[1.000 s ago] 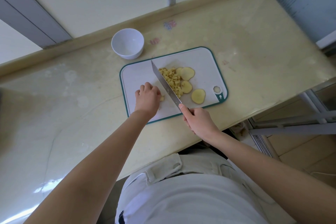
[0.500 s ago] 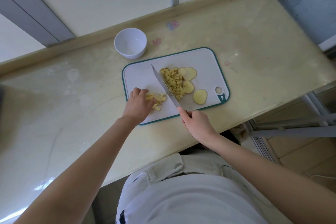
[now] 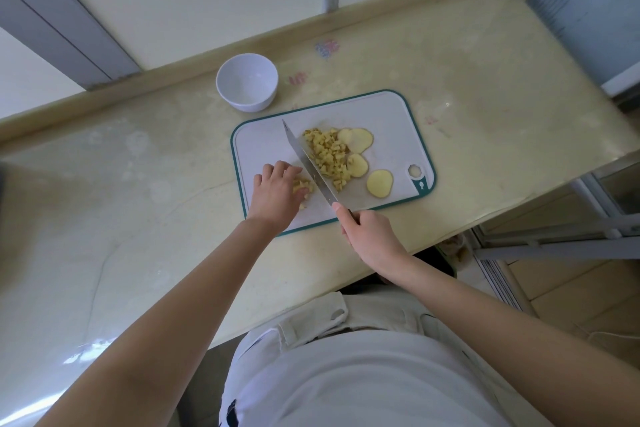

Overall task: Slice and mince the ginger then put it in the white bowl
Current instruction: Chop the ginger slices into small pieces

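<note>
Steel knife (image 3: pixel 308 163) in right hand's (image 3: pixel 370 236) wrapped grip, left hand's (image 3: pixel 275 191) curled grip pinning diced ginger (image 3: pixel 302 185), plastic board (image 3: pixel 391 121)

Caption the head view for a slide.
Right hand holds the knife over the cutting board, left hand steadies ginger pieces; white bowl empty.

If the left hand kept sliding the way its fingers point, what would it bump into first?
Beyond the ginger pieces it holds down, the left hand would most likely meet the knife, whose blade lies just ahead, though the blade's height is hard to judge.
</note>
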The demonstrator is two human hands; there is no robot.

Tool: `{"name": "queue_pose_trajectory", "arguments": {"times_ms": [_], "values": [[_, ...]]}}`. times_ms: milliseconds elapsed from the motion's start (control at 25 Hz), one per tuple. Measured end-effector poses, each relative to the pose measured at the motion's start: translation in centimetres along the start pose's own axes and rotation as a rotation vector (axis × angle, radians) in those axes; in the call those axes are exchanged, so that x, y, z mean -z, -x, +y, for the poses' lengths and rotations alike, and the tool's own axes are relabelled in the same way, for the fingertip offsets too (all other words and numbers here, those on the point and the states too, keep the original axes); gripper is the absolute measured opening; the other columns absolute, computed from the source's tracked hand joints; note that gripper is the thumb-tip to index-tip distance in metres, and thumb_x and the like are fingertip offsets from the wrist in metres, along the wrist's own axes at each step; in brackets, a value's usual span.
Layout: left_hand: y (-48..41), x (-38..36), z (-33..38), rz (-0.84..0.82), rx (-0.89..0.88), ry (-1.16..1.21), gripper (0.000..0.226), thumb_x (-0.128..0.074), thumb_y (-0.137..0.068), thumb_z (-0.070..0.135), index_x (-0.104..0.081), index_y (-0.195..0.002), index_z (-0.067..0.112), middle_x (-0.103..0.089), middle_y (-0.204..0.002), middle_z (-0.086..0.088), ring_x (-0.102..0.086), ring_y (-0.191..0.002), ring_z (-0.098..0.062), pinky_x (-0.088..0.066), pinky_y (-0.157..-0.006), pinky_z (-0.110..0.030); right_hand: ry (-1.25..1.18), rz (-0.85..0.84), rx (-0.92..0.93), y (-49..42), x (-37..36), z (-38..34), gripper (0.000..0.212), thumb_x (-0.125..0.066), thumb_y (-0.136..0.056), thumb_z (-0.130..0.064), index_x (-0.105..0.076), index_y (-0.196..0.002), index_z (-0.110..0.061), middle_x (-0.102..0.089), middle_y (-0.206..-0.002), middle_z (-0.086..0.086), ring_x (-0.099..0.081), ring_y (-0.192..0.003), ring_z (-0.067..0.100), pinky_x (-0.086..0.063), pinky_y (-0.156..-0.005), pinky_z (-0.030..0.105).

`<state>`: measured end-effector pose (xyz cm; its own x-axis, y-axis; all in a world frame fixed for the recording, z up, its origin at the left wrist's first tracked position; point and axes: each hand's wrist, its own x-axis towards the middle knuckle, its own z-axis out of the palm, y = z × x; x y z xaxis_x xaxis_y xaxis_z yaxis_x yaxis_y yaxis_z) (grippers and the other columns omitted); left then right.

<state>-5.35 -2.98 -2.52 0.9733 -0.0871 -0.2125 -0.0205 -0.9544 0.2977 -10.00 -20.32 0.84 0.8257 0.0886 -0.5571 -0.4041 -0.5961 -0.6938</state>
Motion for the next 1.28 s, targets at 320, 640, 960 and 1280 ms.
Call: {"name": "queue_pose_trajectory", "arguments": {"times_ms": [320, 640, 960, 1280], "values": [[-0.8, 0.3, 0.4, 0.052, -0.080, 0.052, 0.014, -0.050, -0.094, 0.020, -0.059, -0.102, 0.015, -0.057, -0.106, -0.003, -0.043, -0.103, -0.022, -0.027, -0.087, -0.030, -0.038, 0.006, -0.030, 0.1, 0.2, 0.4, 0.060, -0.039, -0.092, -0.058, -0.051, -0.065, -0.006, -0.048, -0.059, 0.009, -0.045, -0.050, 0.020, -0.041, -0.055, 0.034], [1.1, -0.1, -2.0, 0.064, 0.004, 0.153, 0.039, -0.044, -0.095, 0.020, -0.043, -0.134, 0.011, -0.045, -0.137, -0.008, -0.036, -0.130, -0.024, -0.019, -0.110, -0.033, -0.049, -0.020, -0.034, 0.2, 0.0, 0.4, 0.056, -0.039, -0.094, -0.056, -0.050, -0.067, -0.008, -0.047, -0.060, 0.009, -0.043, -0.049, 0.020, -0.039, -0.053, 0.031], [1.8, -1.2, -3.7, -0.181, -0.198, -0.160, 0.079, -0.044, -0.094, 0.046, 0.000, -0.150, 0.011, -0.011, -0.154, -0.008, -0.009, -0.142, -0.026, -0.006, -0.118, -0.040, -0.052, -0.020, -0.039, 0.3, -0.4, 0.3, 0.056, -0.039, -0.093, -0.056, -0.051, -0.067, -0.008, -0.048, -0.059, 0.008, -0.043, -0.049, 0.019, -0.040, -0.053, 0.031], [1.1, -1.3, -2.5, -0.086, -0.152, -0.232, 0.070, -0.042, -0.096, 0.041, -0.012, -0.147, 0.004, -0.033, -0.136, -0.015, -0.034, -0.122, -0.030, -0.028, -0.104, -0.039, -0.022, -0.043, 0.012, 0.0, -1.7, -0.3, 0.060, -0.038, -0.094, -0.054, -0.047, -0.061, -0.006, -0.046, -0.056, 0.008, -0.043, -0.048, 0.020, -0.039, -0.054, 0.031]]}}
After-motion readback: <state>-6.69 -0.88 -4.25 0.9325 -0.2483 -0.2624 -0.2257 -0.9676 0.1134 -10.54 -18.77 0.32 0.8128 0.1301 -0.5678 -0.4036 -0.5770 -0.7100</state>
